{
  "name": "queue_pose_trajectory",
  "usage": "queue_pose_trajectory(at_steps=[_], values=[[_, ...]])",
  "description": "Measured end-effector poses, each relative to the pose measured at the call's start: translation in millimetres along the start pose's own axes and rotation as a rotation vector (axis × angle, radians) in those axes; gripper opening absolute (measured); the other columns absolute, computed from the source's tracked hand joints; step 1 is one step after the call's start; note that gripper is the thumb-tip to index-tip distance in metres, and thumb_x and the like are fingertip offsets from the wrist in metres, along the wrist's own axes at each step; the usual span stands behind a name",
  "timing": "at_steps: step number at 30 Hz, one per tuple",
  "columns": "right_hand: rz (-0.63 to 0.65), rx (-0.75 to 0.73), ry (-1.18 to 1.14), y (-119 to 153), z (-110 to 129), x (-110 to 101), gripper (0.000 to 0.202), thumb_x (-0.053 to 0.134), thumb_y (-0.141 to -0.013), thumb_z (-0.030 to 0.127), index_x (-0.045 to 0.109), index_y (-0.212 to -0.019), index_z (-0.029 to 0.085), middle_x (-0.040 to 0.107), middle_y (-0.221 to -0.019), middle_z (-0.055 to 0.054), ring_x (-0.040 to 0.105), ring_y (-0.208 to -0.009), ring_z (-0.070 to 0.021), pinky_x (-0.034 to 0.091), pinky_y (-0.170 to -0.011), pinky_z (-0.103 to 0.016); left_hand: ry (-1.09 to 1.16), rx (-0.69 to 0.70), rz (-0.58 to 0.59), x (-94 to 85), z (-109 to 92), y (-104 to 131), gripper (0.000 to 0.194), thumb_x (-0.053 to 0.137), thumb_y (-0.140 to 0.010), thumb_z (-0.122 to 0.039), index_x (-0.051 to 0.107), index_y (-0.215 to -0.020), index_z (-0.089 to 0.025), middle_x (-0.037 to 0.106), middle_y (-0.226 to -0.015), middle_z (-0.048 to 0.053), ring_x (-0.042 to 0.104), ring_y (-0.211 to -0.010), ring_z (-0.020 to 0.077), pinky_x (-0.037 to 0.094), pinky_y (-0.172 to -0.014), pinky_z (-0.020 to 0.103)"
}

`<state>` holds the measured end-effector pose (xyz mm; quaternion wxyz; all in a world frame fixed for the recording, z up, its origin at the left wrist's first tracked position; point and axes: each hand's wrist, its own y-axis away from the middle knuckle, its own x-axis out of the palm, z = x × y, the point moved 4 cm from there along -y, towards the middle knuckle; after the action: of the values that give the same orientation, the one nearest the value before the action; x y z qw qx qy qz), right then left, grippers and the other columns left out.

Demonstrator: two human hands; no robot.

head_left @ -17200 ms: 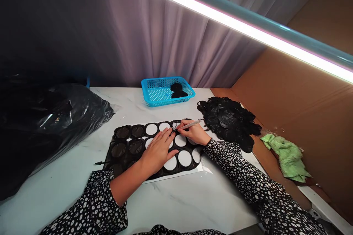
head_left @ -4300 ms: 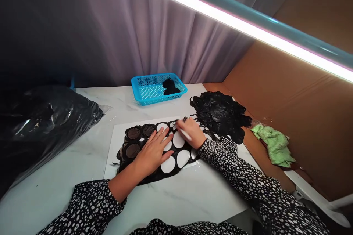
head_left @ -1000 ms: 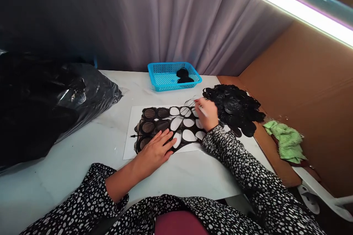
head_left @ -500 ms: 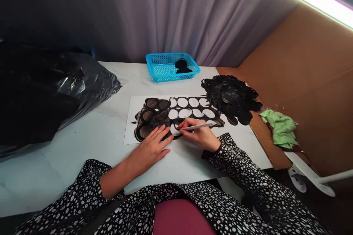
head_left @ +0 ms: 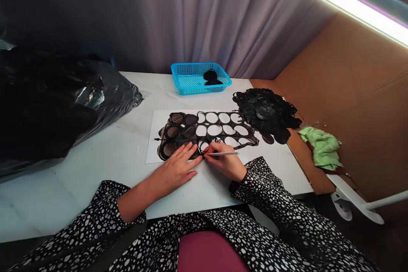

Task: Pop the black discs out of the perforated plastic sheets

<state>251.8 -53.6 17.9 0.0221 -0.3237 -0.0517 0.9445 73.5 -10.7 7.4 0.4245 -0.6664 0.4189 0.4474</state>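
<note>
evidently, the centre of things is a black sheet (head_left: 195, 139) of round rings, lying flat just beyond the right hand's grip and spreading to both sides of it. its long axis runs crosswise in front of the person, so the grip meets it at the near edge, about midway along. left of the grip, dark discs (head_left: 176, 118) fill the rings; beyond and to the right, the openings show white.

the right hand (head_left: 227, 160) has thumb and fingers pinched together on a slim pale pen-like tool (head_left: 228, 153), whose shaft lies roughly along the sheet's length, tip pointing left at a near-edge ring. fine dark loops (head_left: 217, 140) show just past those fingertips; whether they are pinched too cannot be told. the left hand (head_left: 178, 165) grips nothing: it lies palm down just left of the tool tip, fingers resting on the sheet. both hands touch it, but the right is nearer the white openings.

beneath the sheet lies a white backing (head_left: 153, 136). well beyond the grip, a blue basket (head_left: 200, 90) holds black pieces (head_left: 210, 75); right and beyond sits a black heap (head_left: 264, 108), then a green cloth (head_left: 323, 146). far left bulges a black plastic bag (head_left: 63, 106).
</note>
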Motion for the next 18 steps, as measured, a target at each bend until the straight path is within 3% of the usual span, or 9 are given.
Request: queue_pose_trajectory(at_steps=[9,15,18], values=[[-0.013,0.004,0.060,2.7,3.3,0.8,0.014,0.064,-0.083,0.016,0.056,-0.072,0.021,0.073,-0.088,-0.001,0.060,-0.077,-0.0178,0.042,-0.073,-0.031,0.016,0.014,-0.020,3.0,1.6,1.7,0.044,0.052,-0.099,-0.029,0.048,-0.141,-0.017,0.037,-0.154,0.018,0.029,-0.145,0.0325,0.032,-0.116,0.051],[-0.038,0.026,-0.076,3.7,3.0,0.0,0.015,0.061,-0.086,0.020,0.055,-0.072,0.020,0.071,-0.084,-0.003,0.060,-0.073,-0.0169,0.042,-0.070,-0.030,0.039,0.013,-0.032,1.8,1.4,1.6,0.044,0.051,-0.099,-0.029,0.048,-0.141,-0.017,0.037,-0.154,0.017,0.031,-0.144,0.0327,0.034,-0.115,0.052],[-0.028,0.009,0.012,4.2,2.8,1.7,0.014,0.062,-0.085,0.017,0.057,-0.073,0.020,0.071,-0.085,-0.003,0.060,-0.076,-0.0178,0.042,-0.073,-0.031,0.035,0.012,-0.021,1.5,1.2,1.0,0.044,0.051,-0.099,-0.029,0.048,-0.141,-0.017,0.037,-0.153,0.018,0.031,-0.144,0.0325,0.034,-0.115,0.052]])
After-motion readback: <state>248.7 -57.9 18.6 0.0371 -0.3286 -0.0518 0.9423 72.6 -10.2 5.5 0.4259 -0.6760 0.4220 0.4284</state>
